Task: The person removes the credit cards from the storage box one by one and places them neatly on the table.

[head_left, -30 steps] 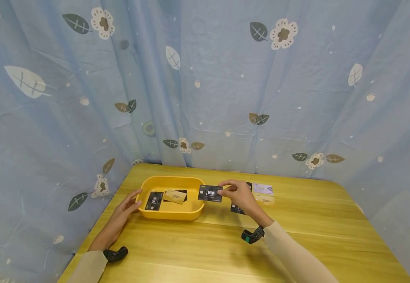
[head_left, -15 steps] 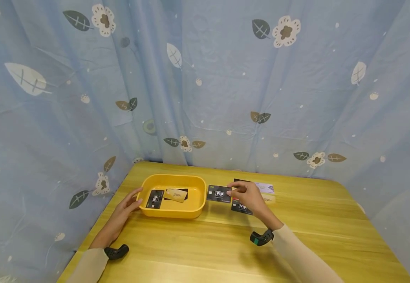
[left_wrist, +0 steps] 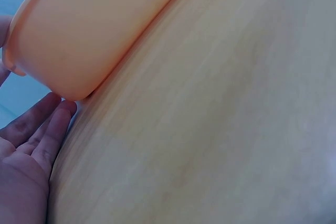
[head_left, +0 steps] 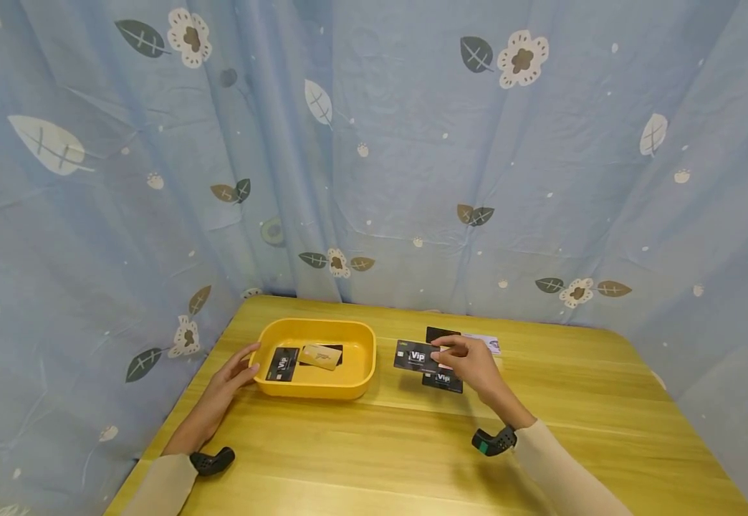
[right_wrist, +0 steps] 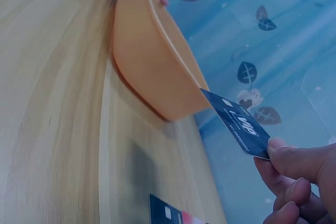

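My right hand (head_left: 473,364) pinches a black VIP card (head_left: 415,356) between thumb and fingers, raised over the table to the right of a yellow plastic basin (head_left: 322,393). In the right wrist view the held card (right_wrist: 236,124) tilts, its printed side showing. At the basin's left end my left hand (head_left: 222,387) grips the rim; the left wrist view shows its lower fingers (left_wrist: 52,129) against the outer wall. Inside the basin lie a black VIP card (head_left: 282,364) and a gold card (head_left: 321,356) partly covering another dark card (head_left: 337,349).
Beneath and behind my right hand lie another black VIP card (head_left: 443,381), a dark card (head_left: 441,334) and a pale lilac card (head_left: 486,342), partly hidden. The wooden table (head_left: 322,451) meets a blue patterned curtain (head_left: 413,143) at its back and left.
My right hand has moved to the right with the black VIP card, from the basin's right rim to just over the cards on the table. The left hand stays at the basin.
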The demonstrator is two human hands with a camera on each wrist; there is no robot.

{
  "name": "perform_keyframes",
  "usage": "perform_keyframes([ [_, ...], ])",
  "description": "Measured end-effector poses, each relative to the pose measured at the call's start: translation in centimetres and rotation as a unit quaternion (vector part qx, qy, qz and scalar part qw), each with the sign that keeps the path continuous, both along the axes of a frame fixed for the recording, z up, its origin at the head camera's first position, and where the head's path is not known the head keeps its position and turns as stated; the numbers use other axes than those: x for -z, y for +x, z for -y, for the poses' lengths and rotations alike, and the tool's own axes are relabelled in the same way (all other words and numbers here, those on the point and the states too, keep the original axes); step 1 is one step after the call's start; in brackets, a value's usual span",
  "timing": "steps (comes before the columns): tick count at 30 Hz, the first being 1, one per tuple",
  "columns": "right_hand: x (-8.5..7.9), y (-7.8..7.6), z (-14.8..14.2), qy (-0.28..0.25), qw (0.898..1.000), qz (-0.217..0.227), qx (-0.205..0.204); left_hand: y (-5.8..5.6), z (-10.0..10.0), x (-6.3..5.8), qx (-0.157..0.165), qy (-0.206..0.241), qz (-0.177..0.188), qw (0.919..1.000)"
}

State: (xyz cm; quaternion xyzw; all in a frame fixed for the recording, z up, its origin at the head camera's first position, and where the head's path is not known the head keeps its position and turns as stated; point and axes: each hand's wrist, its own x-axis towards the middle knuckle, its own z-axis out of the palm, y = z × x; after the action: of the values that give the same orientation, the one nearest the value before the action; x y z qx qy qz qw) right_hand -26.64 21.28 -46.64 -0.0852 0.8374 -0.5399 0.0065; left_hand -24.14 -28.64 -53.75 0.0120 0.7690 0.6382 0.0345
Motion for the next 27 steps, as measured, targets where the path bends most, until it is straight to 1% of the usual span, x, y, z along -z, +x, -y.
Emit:
perform_keyframes([
  [6, 0.2, 0.6, -1.2, 0.000, 1.000, -0.002, 0.015, 0.1, 0.0, -0.1, 0.002, -0.007, 0.000, 1.0000],
  [10, 0.4, 0.8, -2.1, 0.004, 1.000, 0.002, 0.028, 0.1, 0.0, -0.1, 0.006, -0.004, -0.003, 1.0000],
  [16, 0.7, 1.3, -3.5, 0.002, 0.999, 0.009, 0.044, 0.3, -0.1, -0.2, 0.001, -0.003, 0.001, 1.0000],
  [20, 0.8, 1.5, -4.4, 0.007, 0.998, 0.017, 0.057, 0.4, -0.1, -0.4, 0.001, -0.011, -0.005, 0.9999],
  [27, 1.2, 1.9, -5.9, 0.018, 0.996, 0.021, 0.079, 0.5, -0.3, -0.5, 0.006, -0.008, -0.016, 0.9998],
])
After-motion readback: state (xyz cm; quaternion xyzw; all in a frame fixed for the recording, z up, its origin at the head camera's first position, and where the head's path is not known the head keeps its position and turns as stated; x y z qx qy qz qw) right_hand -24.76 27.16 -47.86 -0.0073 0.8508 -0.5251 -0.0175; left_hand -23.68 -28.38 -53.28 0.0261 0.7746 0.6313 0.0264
